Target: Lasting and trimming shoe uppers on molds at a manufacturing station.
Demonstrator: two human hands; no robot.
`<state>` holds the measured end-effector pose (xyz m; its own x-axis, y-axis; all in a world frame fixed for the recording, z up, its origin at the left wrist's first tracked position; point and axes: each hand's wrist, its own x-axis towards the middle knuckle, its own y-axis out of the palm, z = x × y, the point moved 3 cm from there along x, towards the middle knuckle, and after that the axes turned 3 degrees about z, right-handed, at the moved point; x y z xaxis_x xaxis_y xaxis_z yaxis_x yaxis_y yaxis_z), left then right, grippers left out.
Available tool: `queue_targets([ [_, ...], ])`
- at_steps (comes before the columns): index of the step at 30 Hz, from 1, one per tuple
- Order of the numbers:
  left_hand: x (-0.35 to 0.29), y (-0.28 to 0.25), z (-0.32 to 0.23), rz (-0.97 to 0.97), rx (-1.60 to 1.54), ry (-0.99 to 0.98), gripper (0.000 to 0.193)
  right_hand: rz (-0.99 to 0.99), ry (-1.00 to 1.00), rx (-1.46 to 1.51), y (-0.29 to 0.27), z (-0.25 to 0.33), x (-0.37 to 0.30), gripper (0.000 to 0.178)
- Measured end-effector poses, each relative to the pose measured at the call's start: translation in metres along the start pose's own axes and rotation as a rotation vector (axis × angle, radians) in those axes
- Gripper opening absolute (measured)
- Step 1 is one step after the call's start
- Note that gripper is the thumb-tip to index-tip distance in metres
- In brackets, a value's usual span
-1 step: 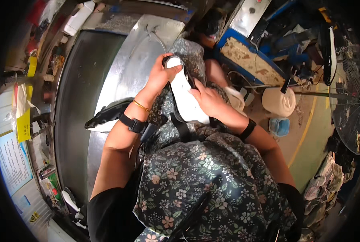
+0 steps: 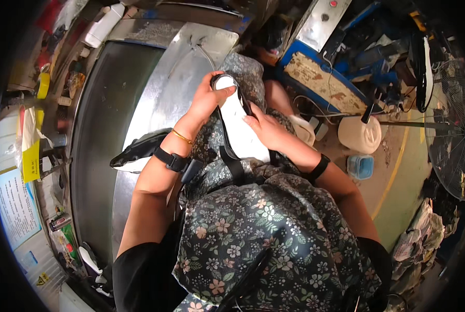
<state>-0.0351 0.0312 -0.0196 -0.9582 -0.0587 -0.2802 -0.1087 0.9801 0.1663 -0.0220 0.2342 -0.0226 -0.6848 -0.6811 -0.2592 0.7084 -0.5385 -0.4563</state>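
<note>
A black shoe upper with a white underside point(image 2: 240, 127) lies bottom up over my lap, its far end pointing away from me. My left hand point(image 2: 206, 101) is wrapped round the far end, with the thumb on the white face. My right hand point(image 2: 268, 131) grips the right edge, its thumb resting on the white surface and the other fingers mostly hidden beneath. Beyond my left forearm, a second black and white shoe piece point(image 2: 138, 151) lies on the metal ledge, partly covered by the arm.
Left of me runs a dark conveyor belt point(image 2: 115, 109) beside a shiny metal ledge point(image 2: 157, 86). To the right are a cream bucket point(image 2: 358, 136), a blue tub point(image 2: 361, 167), a caged fan point(image 2: 453, 140) and a crumpled sack point(image 2: 418, 234). A blue-framed machine point(image 2: 318, 78) stands ahead.
</note>
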Motion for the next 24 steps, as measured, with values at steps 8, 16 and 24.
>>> queue_targets([
  [8,-0.029,-0.017,0.005,-0.435,0.388,-0.15,0.043,0.054,0.034,0.695,0.025,0.023,0.046,0.08],
  [16,-0.025,-0.028,-0.05,-0.117,1.715,0.158,0.034,-0.076,0.009,0.308,0.059,0.033,0.054,0.078],
  [24,-0.104,-0.013,-0.034,0.168,0.012,-0.258,0.1,-0.028,0.037,0.076,0.008,0.024,0.053,0.067],
])
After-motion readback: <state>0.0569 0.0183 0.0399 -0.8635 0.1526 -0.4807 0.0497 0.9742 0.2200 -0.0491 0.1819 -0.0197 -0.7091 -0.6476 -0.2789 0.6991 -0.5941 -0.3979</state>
